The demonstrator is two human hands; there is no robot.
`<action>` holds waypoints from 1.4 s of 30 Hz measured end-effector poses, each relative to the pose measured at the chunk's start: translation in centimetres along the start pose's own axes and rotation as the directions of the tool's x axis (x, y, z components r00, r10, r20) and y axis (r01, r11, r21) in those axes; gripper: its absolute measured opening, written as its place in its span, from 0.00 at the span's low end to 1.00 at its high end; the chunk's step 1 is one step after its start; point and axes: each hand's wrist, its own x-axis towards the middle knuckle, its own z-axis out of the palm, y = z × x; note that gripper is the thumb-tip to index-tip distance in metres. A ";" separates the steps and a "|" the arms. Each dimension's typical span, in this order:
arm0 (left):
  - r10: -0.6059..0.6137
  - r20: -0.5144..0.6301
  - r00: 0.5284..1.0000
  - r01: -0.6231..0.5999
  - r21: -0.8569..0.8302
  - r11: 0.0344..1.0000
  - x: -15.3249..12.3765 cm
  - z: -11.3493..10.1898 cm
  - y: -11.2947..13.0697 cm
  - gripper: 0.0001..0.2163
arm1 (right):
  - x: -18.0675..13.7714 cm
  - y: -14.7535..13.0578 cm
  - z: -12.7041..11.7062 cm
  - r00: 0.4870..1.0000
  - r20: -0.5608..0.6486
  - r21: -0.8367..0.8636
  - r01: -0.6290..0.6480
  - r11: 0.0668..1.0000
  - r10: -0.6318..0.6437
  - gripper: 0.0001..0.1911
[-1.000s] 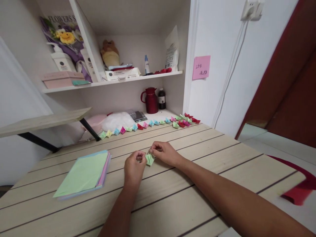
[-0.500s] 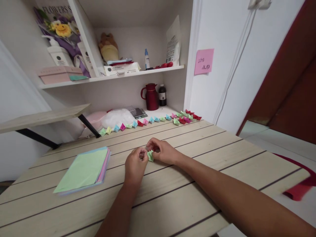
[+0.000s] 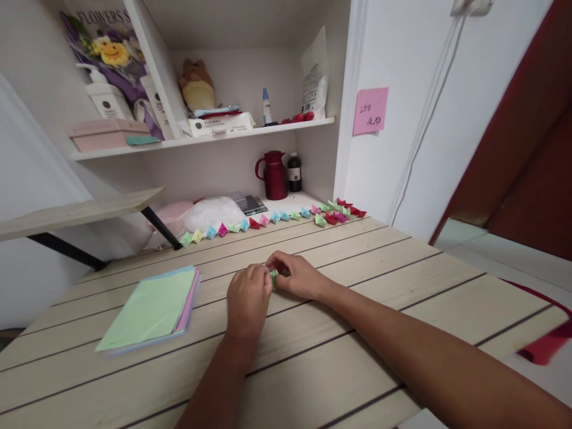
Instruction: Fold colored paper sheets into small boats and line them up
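A small piece of folded green paper [image 3: 274, 279] is pinched between my two hands, low over the middle of the slatted table [image 3: 330, 372]. My left hand [image 3: 248, 298] is closed on its left side, the back of the hand hiding much of the paper. On the other side, my right hand [image 3: 295, 275] grips it between thumb and curled fingers. To the left lies a stack of coloured paper [image 3: 147, 310], a light green sheet on top. Several small folded paper boats [image 3: 254, 223] in many colours form a row along the table's far edge, bunched at its right end.
Behind the boats, a red jug [image 3: 274, 176] and a dark bottle [image 3: 294, 171] stand under a white shelf [image 3: 286, 127]. A small raised wooden stand [image 3: 80, 211] occupies the back left. A pink note [image 3: 370, 111] sticks to the wall at right.
My left hand has turned over toward the right, so its back now covers more of the green paper. My right hand has stayed almost in place.
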 end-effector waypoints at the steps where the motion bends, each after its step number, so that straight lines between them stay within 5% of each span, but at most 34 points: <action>1: 0.024 0.002 1.000 -0.024 0.012 1.000 0.0 0.0 0.1 0.06 | 0.0 0.0 0.0 1.000 0.001 0.010 0.000 1.000 0.000 0.12; 14: 0.007 -0.050 0.999 -0.005 0.036 0.999 0.1 0.0 0.1 0.05 | 0.3 0.6 0.0 1.000 0.001 0.039 -0.014 0.999 0.014 0.17; 24: -0.275 0.167 0.947 0.306 -0.209 0.929 0.1 0.8 -0.3 0.04 | 0.4 1.1 0.5 1.000 0.003 -0.018 0.015 1.000 -0.015 0.20; 42: -0.364 0.315 0.876 0.455 -0.290 0.842 0.3 0.2 -0.1 0.04 | 0.7 1.1 -0.1 0.996 0.089 -0.333 0.025 0.943 0.005 0.10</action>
